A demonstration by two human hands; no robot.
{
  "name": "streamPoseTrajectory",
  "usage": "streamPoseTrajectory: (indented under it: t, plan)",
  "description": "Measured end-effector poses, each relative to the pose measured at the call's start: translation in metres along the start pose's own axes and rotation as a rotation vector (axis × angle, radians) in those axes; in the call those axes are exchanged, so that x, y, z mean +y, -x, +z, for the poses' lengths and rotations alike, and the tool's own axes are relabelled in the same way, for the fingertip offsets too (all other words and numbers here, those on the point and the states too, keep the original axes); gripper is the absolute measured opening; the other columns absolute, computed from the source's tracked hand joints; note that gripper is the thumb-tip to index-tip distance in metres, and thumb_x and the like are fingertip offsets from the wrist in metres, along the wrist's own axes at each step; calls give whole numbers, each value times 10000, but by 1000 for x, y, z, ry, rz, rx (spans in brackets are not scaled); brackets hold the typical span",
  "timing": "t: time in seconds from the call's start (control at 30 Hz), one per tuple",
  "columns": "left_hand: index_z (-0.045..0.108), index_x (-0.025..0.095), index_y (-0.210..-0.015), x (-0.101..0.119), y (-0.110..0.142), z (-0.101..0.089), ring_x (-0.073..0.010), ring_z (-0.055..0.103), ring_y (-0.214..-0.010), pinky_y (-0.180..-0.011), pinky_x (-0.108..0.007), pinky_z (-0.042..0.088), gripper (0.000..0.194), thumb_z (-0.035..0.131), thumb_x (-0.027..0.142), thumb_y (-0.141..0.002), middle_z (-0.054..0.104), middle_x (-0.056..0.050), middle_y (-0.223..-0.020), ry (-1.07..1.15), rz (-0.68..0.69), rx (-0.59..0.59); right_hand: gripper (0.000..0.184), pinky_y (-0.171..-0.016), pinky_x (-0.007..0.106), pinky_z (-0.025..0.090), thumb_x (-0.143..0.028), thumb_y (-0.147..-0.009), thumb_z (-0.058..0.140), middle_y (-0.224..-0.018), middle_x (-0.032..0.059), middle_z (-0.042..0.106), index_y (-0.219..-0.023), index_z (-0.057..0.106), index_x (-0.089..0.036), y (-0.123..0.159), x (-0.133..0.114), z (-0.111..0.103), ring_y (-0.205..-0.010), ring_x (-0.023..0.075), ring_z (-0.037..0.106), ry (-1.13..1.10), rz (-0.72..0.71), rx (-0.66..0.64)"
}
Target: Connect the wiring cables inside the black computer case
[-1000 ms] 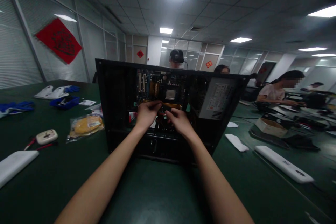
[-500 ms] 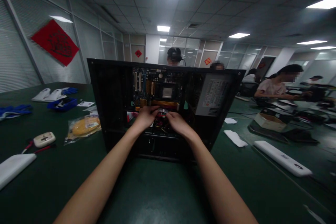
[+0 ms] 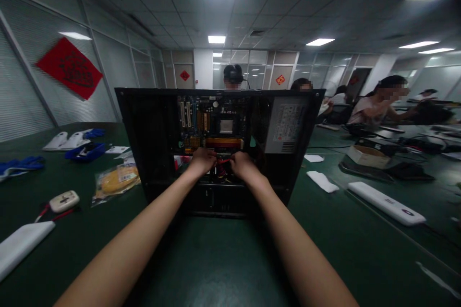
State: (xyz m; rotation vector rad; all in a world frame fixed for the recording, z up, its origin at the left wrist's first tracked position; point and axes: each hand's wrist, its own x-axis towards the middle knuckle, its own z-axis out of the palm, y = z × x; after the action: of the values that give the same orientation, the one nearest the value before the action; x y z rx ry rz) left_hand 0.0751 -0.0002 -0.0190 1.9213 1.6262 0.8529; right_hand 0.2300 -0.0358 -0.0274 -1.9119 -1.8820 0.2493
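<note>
An open black computer case (image 3: 144, 153) stands before me on the green table. Inside it are a motherboard (image 3: 196, 112) with a bare square processor (image 3: 226, 126), and a power supply (image 3: 286, 127) at upper right. Both my hands reach into the lower middle, below the memory slots (image 3: 225, 143). A thin red cable (image 3: 225, 160) spans the gap between my fingertips. My left hand (image 3: 202, 160) is closed in a pinch at its left end. My right hand (image 3: 245, 165) has its fingers closed at the right end. More dark and coloured wires hang beneath; the exact grip is partly hidden.
Left of the case lie a bagged yellow item (image 3: 117, 180), a blue tray (image 3: 85, 152), gloves (image 3: 19, 165) and a small white device (image 3: 65, 200). On the right are a white power strip (image 3: 385, 203), white paper (image 3: 322, 181) and an open box (image 3: 368, 155). People sit beyond.
My fingers have shifted slightly, and the red cable now shows stretched between them. The whole view has turned a little to the right. A person at right has raised a hand towards the head.
</note>
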Motion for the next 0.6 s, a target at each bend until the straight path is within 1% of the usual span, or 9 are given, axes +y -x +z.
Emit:
streamPoseTrajectory:
  t: [0.07,0.2,0.3,0.33,0.4,0.47,0.6]
  plan:
    - [764,68,-1042,0,0,-1,-168,720,-777,-642,-191,507,299,598,74,-793,780,-100,-867,2,-14,6,251,-757,259,453,-213,-949,529,-1082,183,730,-1051,747,-140,-1,-1,0,-1024,243,693,7,-2,-12]
    - [771,92,-1044,-1,-1,-2,-177,722,-832,-709,-207,524,284,662,120,-783,785,-90,-924,-38,35,23,256,-765,260,466,-219,-944,527,-1081,165,735,-1052,751,-156,-4,-1,0,-1027,244,695,11,17,-24]
    - [770,101,-1051,-1,-4,-2,-173,721,-817,-716,-213,529,277,646,127,-805,787,-77,-903,-26,25,14,266,-762,255,470,-223,-937,527,-1093,163,734,-1065,750,-155,-4,-1,-1,-1026,239,696,16,32,-31]
    - [764,96,-1075,-2,-5,-2,-174,721,-816,-716,-214,528,292,645,139,-812,787,-79,-903,-13,34,-10,269,-760,253,472,-223,-935,527,-1094,163,734,-1067,750,-154,-3,-2,-2,-1024,237,696,15,35,-30]
    - [766,100,-1070,-3,-9,-2,-171,720,-801,-713,-209,523,287,654,163,-813,786,-70,-873,-7,36,4,274,-749,253,475,-215,-930,521,-1089,162,737,-1066,751,-153,-3,-2,-3,-1013,236,700,5,29,-30]
    - [779,113,-1037,-4,-12,-3,-179,721,-816,-724,-209,516,269,670,172,-798,786,-64,-860,-42,45,13,271,-742,257,478,-226,-927,526,-1083,162,738,-1060,751,-152,-4,-3,-4,-1006,243,702,3,28,-16]
    - [784,116,-1042,-1,-12,-6,-195,724,-828,-727,-223,513,263,645,200,-834,788,-79,-872,-104,48,10,258,-763,252,481,-212,-923,527,-1072,144,744,-1039,754,-177,-5,-2,-2,-1000,230,702,-3,33,10]
